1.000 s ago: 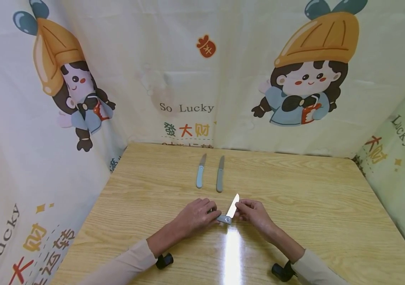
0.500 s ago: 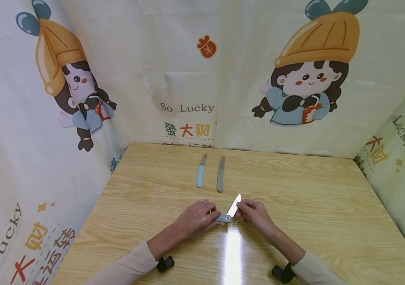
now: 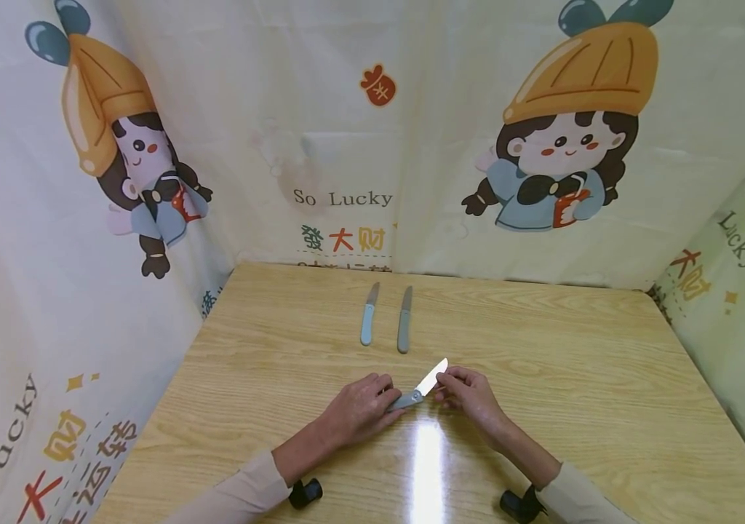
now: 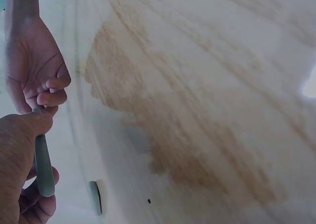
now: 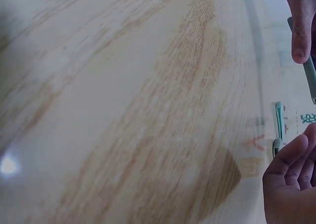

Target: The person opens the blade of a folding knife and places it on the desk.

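In the head view a folding knife with a grey handle (image 3: 405, 401) and a shiny blade (image 3: 431, 378) is between both hands, over the near middle of the table. My left hand (image 3: 361, 409) grips the handle, thumb along it. With thumb and fingers, my right hand (image 3: 473, 399) pinches the blade near its tip. The blade is swung out, nearly in line with the handle. Seen from the left wrist, the handle's rounded end (image 4: 45, 172) sticks out below the left thumb. Beyond the hands lie a light blue knife (image 3: 367, 324) and a grey knife (image 3: 404, 331), both with blades out.
The wooden table (image 3: 543, 342) has a bright light reflection (image 3: 428, 466) near its front. A printed curtain (image 3: 438, 160) hangs behind it and at both sides. Black wrist cameras (image 3: 305, 494) sit under both forearms.
The folding knife has opened wider: its handle has swung down at the left, and the blade has tilted to the right. The two farther knives have stayed in place.
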Demonstrator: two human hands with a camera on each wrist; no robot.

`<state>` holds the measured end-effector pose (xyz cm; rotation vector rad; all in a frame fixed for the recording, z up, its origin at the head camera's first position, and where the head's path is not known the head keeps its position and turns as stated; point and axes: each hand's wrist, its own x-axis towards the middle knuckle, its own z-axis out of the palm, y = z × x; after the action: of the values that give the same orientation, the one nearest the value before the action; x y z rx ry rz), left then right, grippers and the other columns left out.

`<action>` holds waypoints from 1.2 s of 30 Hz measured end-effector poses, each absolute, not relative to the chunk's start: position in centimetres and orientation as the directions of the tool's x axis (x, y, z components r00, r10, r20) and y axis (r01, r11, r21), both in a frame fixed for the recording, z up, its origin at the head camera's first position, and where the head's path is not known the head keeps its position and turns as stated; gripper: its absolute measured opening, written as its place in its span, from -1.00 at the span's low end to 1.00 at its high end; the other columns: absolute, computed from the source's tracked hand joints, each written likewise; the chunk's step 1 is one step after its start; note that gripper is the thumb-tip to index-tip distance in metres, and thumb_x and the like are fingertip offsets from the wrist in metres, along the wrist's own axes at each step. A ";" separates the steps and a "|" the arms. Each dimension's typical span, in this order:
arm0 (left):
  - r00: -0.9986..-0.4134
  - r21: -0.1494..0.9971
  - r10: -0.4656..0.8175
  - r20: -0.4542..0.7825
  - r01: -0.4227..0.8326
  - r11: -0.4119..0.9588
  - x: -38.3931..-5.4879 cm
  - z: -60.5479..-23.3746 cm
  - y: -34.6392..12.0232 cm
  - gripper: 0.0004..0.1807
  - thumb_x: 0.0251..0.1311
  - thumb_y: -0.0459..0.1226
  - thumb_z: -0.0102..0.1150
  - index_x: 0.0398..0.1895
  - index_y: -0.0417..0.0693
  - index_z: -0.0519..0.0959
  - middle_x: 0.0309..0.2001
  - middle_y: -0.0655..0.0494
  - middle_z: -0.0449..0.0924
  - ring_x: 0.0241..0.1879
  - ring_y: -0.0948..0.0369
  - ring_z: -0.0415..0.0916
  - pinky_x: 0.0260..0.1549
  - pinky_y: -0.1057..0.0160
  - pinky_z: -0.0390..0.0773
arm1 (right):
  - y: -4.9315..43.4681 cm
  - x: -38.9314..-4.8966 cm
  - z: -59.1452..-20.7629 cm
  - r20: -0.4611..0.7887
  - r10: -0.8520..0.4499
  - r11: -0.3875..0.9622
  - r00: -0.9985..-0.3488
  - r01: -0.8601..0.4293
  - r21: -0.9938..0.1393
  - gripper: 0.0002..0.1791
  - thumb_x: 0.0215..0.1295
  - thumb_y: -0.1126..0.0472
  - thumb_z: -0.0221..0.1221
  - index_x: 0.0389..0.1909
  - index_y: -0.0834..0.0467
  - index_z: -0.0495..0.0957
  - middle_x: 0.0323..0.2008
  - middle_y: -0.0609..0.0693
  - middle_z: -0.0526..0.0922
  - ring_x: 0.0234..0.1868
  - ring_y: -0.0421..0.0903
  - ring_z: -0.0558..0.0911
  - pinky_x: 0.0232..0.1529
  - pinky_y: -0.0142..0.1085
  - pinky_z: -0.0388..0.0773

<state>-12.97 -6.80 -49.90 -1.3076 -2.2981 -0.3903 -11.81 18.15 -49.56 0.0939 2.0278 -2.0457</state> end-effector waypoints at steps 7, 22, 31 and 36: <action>-0.480 0.074 0.708 0.517 0.850 0.522 -12.8 -49.8 -6.7 -0.79 0.16 -0.17 0.52 -0.28 -0.09 0.72 -0.36 0.17 0.47 -0.45 0.32 0.37 -0.54 0.51 0.41 | 18.4 -11.8 -49.6 -0.227 -0.140 0.007 -0.964 0.228 -0.974 -0.72 0.53 0.17 0.15 -0.15 0.37 0.55 -0.26 0.10 0.71 -0.27 -0.05 0.70 -0.21 -0.25 0.65; -0.549 0.109 0.655 0.519 0.803 0.586 -12.7 -50.2 -6.7 -0.78 0.14 -0.16 0.52 -0.30 -0.08 0.71 -0.38 0.19 0.46 -0.48 0.35 0.37 -0.57 0.50 0.43 | 18.6 -11.7 -49.7 -0.249 -0.176 -0.067 -0.952 0.263 -0.962 -0.79 0.54 0.23 0.12 -0.27 0.31 0.48 -0.20 0.18 0.74 -0.34 -0.11 0.74 -0.26 -0.32 0.66; -0.612 0.199 0.612 0.501 0.769 0.607 -12.5 -50.1 -6.4 -0.77 0.17 -0.14 0.50 -0.26 -0.09 0.71 -0.36 0.20 0.50 -0.48 0.40 0.38 -0.55 0.52 0.44 | 18.3 -11.7 -49.5 -0.262 -0.147 -0.082 -0.954 0.276 -0.958 -0.63 0.55 0.17 0.12 0.07 0.44 0.43 -0.16 0.15 0.67 -0.28 -0.08 0.72 -0.23 -0.30 0.65; -0.710 0.410 0.512 0.484 0.701 0.583 -12.3 -49.6 -6.0 -0.77 0.24 -0.12 0.45 -0.23 -0.08 0.72 -0.35 0.23 0.53 -0.47 0.42 0.43 -0.51 0.57 0.43 | 18.3 -11.7 -49.2 -0.245 -0.192 -0.065 -0.950 0.261 -0.963 -0.45 0.57 0.14 0.06 0.32 0.50 0.31 -0.06 0.20 0.62 -0.20 -0.05 0.69 -0.18 -0.28 0.63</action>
<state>-12.27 -5.96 -49.63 -0.9905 -2.5028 -0.8499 -11.67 18.32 -49.18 0.0741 1.9074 -2.0886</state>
